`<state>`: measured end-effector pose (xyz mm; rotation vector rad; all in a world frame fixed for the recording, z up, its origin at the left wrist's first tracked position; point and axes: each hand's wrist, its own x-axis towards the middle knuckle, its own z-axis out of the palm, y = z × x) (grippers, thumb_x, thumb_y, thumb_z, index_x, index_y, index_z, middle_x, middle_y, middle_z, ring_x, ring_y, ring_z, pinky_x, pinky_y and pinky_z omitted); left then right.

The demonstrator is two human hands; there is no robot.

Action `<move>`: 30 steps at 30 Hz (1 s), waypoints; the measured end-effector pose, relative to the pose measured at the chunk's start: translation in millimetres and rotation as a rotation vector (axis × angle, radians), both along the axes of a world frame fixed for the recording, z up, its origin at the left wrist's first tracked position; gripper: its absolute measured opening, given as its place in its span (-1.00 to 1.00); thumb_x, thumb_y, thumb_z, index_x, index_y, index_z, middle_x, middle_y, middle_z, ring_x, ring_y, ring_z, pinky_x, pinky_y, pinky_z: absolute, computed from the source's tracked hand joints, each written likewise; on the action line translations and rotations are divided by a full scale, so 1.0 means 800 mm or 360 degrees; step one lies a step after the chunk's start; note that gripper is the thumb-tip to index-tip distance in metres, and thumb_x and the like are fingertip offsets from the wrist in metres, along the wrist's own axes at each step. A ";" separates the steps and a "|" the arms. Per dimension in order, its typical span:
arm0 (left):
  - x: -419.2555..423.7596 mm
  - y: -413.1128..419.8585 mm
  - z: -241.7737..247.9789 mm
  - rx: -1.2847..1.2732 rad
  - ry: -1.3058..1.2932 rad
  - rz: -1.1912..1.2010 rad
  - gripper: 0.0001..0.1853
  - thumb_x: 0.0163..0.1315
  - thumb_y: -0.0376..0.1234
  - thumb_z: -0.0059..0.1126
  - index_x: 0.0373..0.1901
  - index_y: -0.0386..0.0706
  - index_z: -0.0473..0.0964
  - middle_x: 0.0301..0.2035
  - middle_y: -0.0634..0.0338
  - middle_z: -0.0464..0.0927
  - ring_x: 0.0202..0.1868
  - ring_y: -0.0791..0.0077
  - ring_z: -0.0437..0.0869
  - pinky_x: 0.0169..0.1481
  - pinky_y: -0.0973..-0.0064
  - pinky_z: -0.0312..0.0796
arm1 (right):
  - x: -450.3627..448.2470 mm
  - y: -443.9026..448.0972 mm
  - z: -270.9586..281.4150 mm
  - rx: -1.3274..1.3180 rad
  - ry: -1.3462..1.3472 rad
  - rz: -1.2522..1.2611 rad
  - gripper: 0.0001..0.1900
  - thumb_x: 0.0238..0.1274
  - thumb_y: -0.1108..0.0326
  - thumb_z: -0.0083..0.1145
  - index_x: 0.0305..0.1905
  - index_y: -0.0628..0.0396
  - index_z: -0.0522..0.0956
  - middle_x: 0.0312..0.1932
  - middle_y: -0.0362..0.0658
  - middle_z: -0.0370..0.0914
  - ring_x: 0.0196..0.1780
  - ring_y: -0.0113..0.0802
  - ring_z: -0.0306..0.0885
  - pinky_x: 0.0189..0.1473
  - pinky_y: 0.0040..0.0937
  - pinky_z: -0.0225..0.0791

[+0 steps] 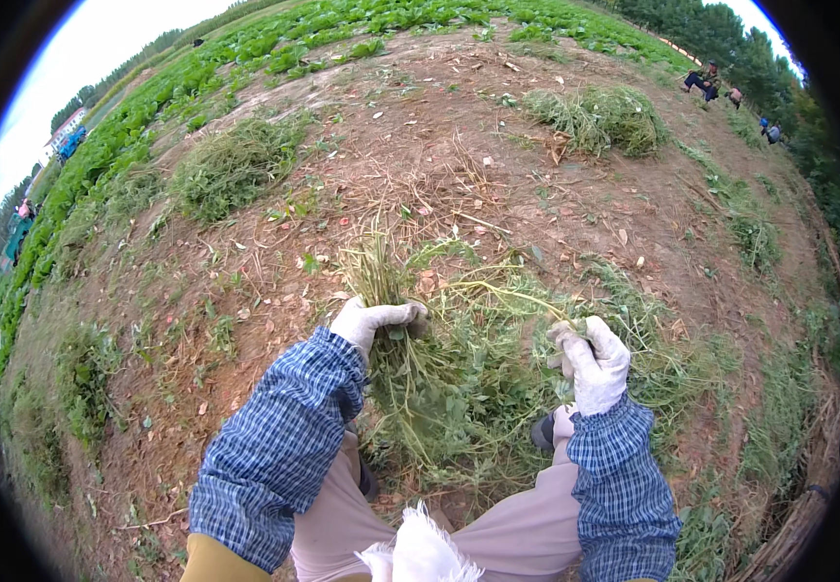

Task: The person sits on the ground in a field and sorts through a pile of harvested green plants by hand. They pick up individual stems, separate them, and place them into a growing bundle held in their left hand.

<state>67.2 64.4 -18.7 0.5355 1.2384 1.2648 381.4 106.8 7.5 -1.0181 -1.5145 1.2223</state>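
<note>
My left hand (380,320), in a pale work glove, is closed around a bundle of plant stalks (374,273). The cut-looking stalk ends point away from me, and leafy tops hang below the fist. Over on the right, my gloved right hand (593,360) pinches the end of a thin yellowish-green stem (511,292), which stretches back towards the bundle. Beneath both hands, a loose heap of green leafy stems (485,393) lies on the soil between my feet. Fingertips of the right hand are partly hidden by the glove's own folds.
Piles of pulled plants lie ahead at left (241,167) and right (598,120). Dry stalks (427,185) litter the brown soil. A bundle of dry stalks (798,520) lies at lower right. Several people, including a seated person (704,81), are far off by trees. Leafy crop rows (289,47) stretch beyond.
</note>
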 end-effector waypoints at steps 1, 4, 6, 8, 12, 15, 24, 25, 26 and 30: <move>0.000 -0.001 0.001 -0.0022 0.0012 -0.0010 -0.75 0.09 -0.44 0.34 -0.19 -0.37 0.64 -0.26 0.00 0.72 -0.24 0.27 0.75 -0.04 0.28 0.61 | -0.003 -0.006 0.001 0.0015 -0.0125 0.0095 -0.92 0.33 0.49 0.09 -0.19 0.19 0.60 -0.35 -0.15 0.66 -0.53 -0.65 0.43 -0.46 -0.60 0.37; -0.004 0.001 -0.003 -0.0058 -0.0108 0.0032 -0.73 0.12 -0.39 0.34 -0.18 -0.37 0.66 -0.25 0.01 0.72 -0.22 0.28 0.74 -0.02 0.27 0.60 | -0.011 -0.010 -0.007 0.0678 -0.0458 0.0581 -0.86 0.13 0.52 0.26 -0.19 0.20 0.63 -0.35 -0.13 0.62 -0.34 -0.32 0.63 -0.30 -0.42 0.47; 0.005 -0.006 0.029 -0.0063 -0.0212 0.0056 -0.71 0.15 -0.33 0.33 -0.17 -0.34 0.65 -0.23 -0.01 0.72 -0.17 0.25 0.73 0.01 0.26 0.59 | -0.013 -0.012 -0.015 0.0692 -0.0584 0.0951 -0.82 0.10 0.42 0.32 -0.17 0.11 0.65 -0.32 -0.09 0.61 -0.27 -0.17 0.64 -0.23 -0.34 0.51; -0.020 0.002 -0.002 -0.0002 -0.0404 0.0021 -0.71 0.14 -0.31 0.34 -0.17 -0.31 0.62 -0.17 -0.03 0.70 -0.10 0.19 0.72 0.05 0.20 0.57 | -0.014 -0.015 -0.021 0.0779 -0.1093 0.1110 -0.78 0.19 0.22 0.27 -0.09 -0.01 0.65 -0.24 -0.14 0.60 -0.20 -0.13 0.64 -0.15 -0.25 0.52; -0.024 -0.004 0.001 0.0030 -0.0381 0.0020 -0.72 0.10 -0.31 0.39 -0.21 -0.26 0.61 -0.19 0.00 0.70 -0.10 0.18 0.72 0.07 0.19 0.56 | -0.021 -0.012 -0.059 0.0684 -0.1489 0.1271 -0.73 0.28 0.09 0.17 -0.03 -0.05 0.62 -0.14 -0.12 0.58 -0.08 -0.10 0.61 -0.01 -0.18 0.48; -0.012 -0.011 0.012 0.0035 -0.0298 0.0176 -0.71 -0.01 -0.40 0.42 -0.23 -0.29 0.62 -0.27 0.08 0.68 -0.20 0.25 0.71 0.03 0.26 0.58 | -0.029 -0.006 -0.057 0.0494 -0.1629 0.1370 -0.64 0.27 0.03 0.16 0.05 -0.04 0.60 -0.07 -0.05 0.58 0.04 -0.08 0.57 0.12 -0.17 0.43; -0.015 -0.027 0.014 0.0279 -0.0199 -0.0187 -0.66 -0.14 -0.52 0.38 -0.23 -0.40 0.61 -0.29 0.01 0.66 -0.18 0.18 0.71 0.06 0.26 0.54 | -0.002 0.033 -0.018 -0.0541 -0.0412 0.0777 -0.70 0.24 0.49 0.20 0.07 0.26 0.58 -0.14 -0.11 0.66 -0.08 -0.43 0.62 0.04 -0.40 0.51; -0.008 -0.025 0.015 0.0306 -0.0184 -0.0250 -0.70 -0.13 -0.43 0.39 -0.30 -0.34 0.59 -0.34 0.01 0.64 -0.25 0.17 0.67 0.09 0.23 0.50 | -0.004 0.035 -0.019 -0.0534 -0.0275 0.0567 -0.72 0.26 0.50 0.20 0.06 0.26 0.58 -0.14 -0.12 0.66 -0.10 -0.45 0.62 0.02 -0.45 0.50; -0.006 -0.020 0.011 0.0398 -0.0158 -0.0395 -0.70 -0.12 -0.37 0.41 -0.34 -0.32 0.57 -0.37 0.01 0.62 -0.29 0.18 0.64 0.08 0.23 0.49 | -0.009 0.033 -0.020 -0.0428 -0.0191 0.0460 -0.74 0.28 0.50 0.18 0.05 0.24 0.59 -0.16 -0.15 0.66 -0.11 -0.48 0.61 -0.01 -0.47 0.50; 0.004 -0.021 0.013 0.0485 -0.0096 -0.0705 -0.66 -0.10 -0.26 0.43 -0.38 -0.30 0.55 -0.43 0.01 0.58 -0.35 0.21 0.58 -0.12 0.31 0.41 | -0.057 0.011 -0.014 -0.0124 -0.0300 0.0481 -0.68 0.29 0.41 0.20 0.12 0.13 0.57 -0.05 -0.13 0.67 -0.03 -0.41 0.61 0.11 -0.39 0.47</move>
